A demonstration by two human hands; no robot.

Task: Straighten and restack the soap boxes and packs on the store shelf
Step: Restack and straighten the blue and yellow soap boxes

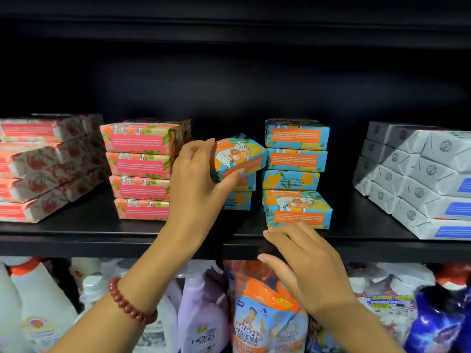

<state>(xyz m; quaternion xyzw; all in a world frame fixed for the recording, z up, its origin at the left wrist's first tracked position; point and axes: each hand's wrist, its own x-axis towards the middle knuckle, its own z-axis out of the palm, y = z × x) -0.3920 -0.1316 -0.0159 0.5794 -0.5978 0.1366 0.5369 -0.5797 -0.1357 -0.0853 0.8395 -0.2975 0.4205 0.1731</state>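
Above the short blue stack (239, 201), the left hand (201, 182) pinches a tilted blue soap box (238, 156); landed crooked, it could slide off. The right hand (303, 253) lies slack, empty.

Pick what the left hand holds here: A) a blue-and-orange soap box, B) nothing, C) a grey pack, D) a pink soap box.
A: the left hand grips a tilted blue-and-orange soap box between thumb and fingers, above the shorter blue stack.
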